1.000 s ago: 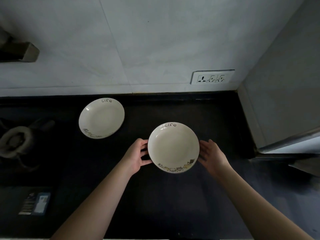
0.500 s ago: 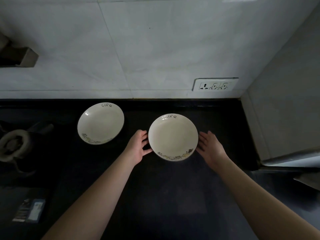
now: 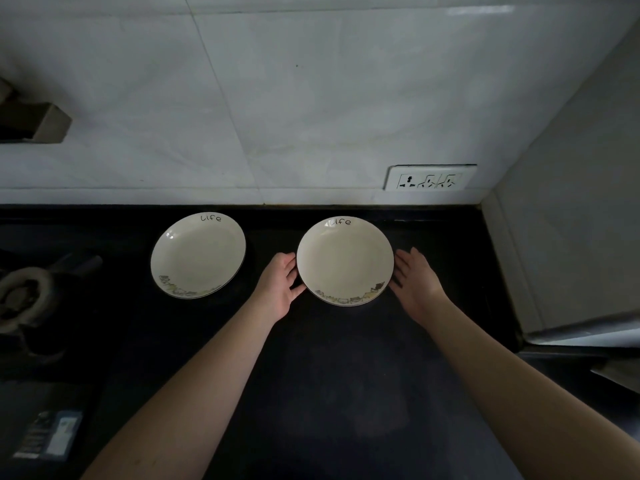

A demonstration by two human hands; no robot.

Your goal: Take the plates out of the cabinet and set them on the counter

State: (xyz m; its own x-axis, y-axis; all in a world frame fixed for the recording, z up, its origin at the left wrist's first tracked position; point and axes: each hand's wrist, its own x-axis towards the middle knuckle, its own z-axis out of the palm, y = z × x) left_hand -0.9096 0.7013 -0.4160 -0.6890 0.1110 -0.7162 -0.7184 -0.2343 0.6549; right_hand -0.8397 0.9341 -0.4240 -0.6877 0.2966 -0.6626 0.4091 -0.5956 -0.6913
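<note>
The right plate point(image 3: 345, 260) is flanked by both hands — left hand point(image 3: 281, 285) and right hand point(image 3: 414, 280) — fingers extended at its rim, nothing gripped.

Two cream plates, the left plate point(image 3: 198, 255) and the right plate point(image 3: 345, 260), each lettered "Life" in black with a muted printed border band, lie on a black desk point(image 3: 346, 375) below white wall tiles point(image 3: 277, 98).

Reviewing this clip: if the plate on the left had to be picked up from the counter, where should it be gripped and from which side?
Probably by the rim of the left plate, on two opposite edges, one hand from each side. It lies flat on the counter with a shallow raised rim and bare counter either side. The left hand and right hand flank the right plate just so.
</note>
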